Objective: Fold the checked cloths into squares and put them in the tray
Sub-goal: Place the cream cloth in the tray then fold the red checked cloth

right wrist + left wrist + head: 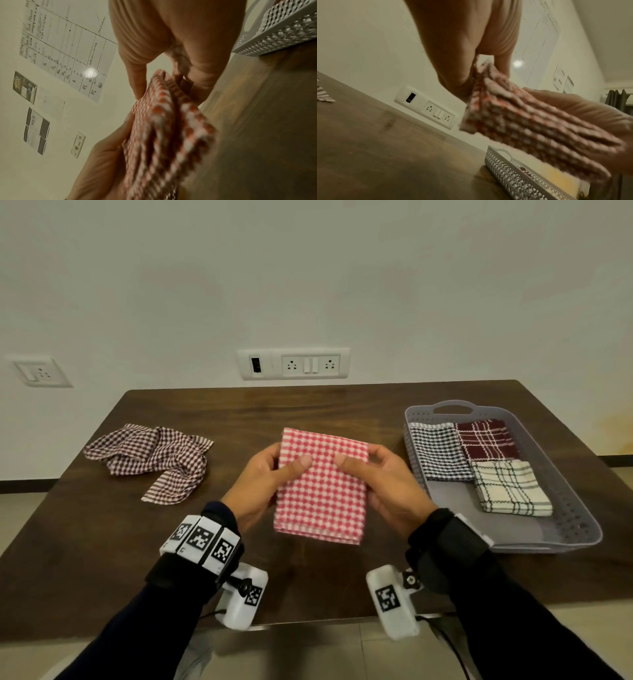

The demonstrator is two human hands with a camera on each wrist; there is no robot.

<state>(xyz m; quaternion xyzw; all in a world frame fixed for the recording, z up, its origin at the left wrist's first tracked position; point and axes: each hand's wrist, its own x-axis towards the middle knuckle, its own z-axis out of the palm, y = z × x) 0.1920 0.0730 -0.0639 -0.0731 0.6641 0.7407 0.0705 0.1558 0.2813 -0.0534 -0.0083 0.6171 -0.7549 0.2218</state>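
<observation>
Both hands up over mid-worktop (239, 412): left hand (260, 484) and right hand (390, 487) each pinch the folded red checked cloth (322, 491), thumbs on top. Grey tray (579, 529) at three o'clock; crumpled maroon cloth (154, 457) at nine.

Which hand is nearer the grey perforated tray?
Right. The right hand is just left of the grey perforated tray; the left hand is farther left, across the red checked cloth.

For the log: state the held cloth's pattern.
Red-and-white check on the cloth; clearest in the head view.
</observation>
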